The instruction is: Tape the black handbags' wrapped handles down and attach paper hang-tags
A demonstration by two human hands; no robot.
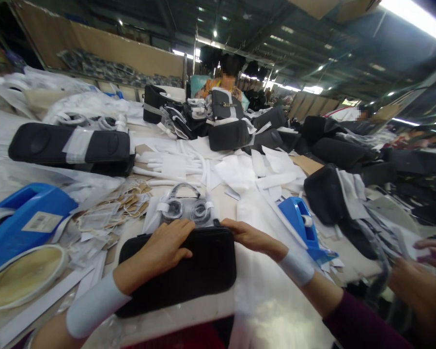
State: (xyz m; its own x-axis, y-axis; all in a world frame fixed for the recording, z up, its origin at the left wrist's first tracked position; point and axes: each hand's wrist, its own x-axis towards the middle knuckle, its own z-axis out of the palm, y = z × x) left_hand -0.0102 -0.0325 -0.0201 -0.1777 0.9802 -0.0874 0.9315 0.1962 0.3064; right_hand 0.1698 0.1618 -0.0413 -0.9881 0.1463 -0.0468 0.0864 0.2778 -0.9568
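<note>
A black rectangular pouch (199, 271) lies flat on the table in front of me. My left hand (165, 247) rests on top of it with the fingers curled over its far edge, gripping it. My right hand (249, 237) reaches in from the right and holds the pouch's far right corner, fingers pressed against it. Just beyond the pouch lies a clear bag with coiled grey straps (185, 208). Both wrists wear white bands.
A blue tape dispenser (301, 223) stands right of my right hand, a larger blue one (25, 223) at the left. White paper sheets (247, 179), paper tags and black bags (72, 145) cover the table. Another person's hands (417, 276) work at the right; another person sits across the table.
</note>
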